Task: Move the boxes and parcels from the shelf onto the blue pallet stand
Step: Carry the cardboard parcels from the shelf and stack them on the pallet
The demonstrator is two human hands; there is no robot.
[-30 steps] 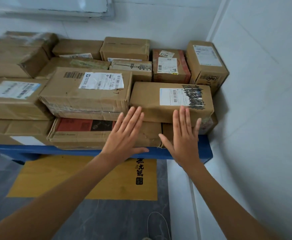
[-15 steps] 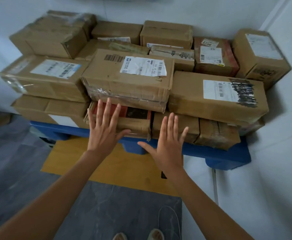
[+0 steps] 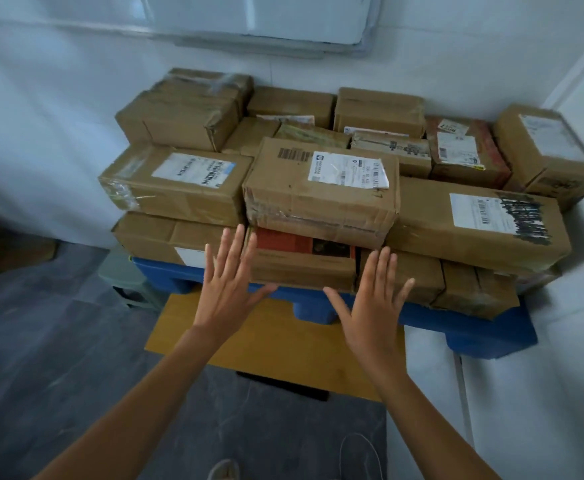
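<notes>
— Both hands first: what are they doing?

— Left hand and right hand are stretched forward at the lower middle of the frame, palms down, fingers straight and spread, holding nothing. Whether the fingertips touch cardboard, I cannot tell.

— Where's the cargo?

— Stacked on the blue pallet stand, which sits against the white wall in the corner at centre right. The cardboard boxes cover its whole top in two or three layers.

— Biggest ones?

— At right centre, a long box with a black-scribbled label on the upper layer. Just beside it, in the middle, a box with a white shipping label and barcode. Left of that, a taped box with a blue-edged label. Behind it, at upper left of the stack, a plain taped carton.

— And under the hands?

— A flat box with a red and black top in the bottom row, below the middle box, between the two hands' fingertips.

— Anything else?

— A yellow board on the grey floor before the stand, and a whiteboard across the top of the frame.
</notes>
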